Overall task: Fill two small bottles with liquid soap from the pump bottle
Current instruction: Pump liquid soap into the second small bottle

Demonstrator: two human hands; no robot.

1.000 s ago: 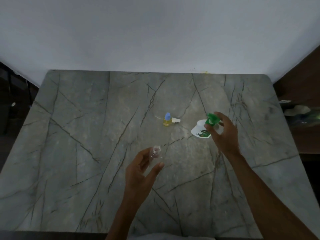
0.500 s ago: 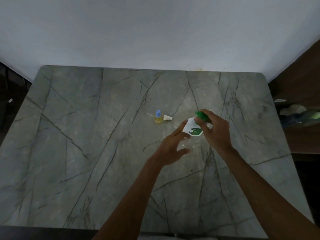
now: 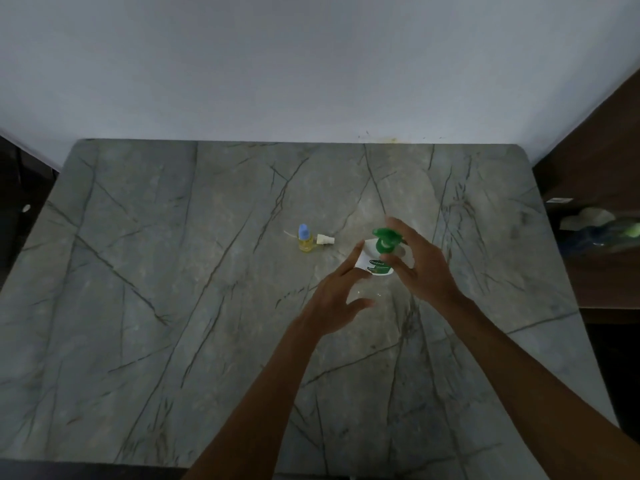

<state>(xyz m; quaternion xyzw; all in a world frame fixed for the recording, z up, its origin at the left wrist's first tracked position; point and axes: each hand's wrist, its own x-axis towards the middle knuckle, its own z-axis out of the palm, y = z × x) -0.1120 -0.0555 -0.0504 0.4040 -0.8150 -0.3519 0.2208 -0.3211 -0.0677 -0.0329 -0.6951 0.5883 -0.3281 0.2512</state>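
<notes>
- Green pump head [image 3: 383, 241] sits under the right hand [image 3: 420, 268], fingers curled at it, seemingly placed to press; whether they clamp it, I cannot tell.
- Left hand [image 3: 337, 299] reaches to the pump bottle [image 3: 375, 259] base, fingers spread; an empty bottle under the spout is too blurred to confirm.
- Filled bottle [image 3: 304, 239], blue cap, stands left of the pump bottle on the table [image 3: 173, 306], well apart.
- A second ago the left hand held a small bottle nearer the body; now it's up at the pump.

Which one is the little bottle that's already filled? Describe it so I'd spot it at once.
Find the grey marble table. Near its middle, left of both hands and the white pump bottle, stands the small bottle. Its yellow liquid and blue cap set it apart; a white cap lies beside it.
</notes>
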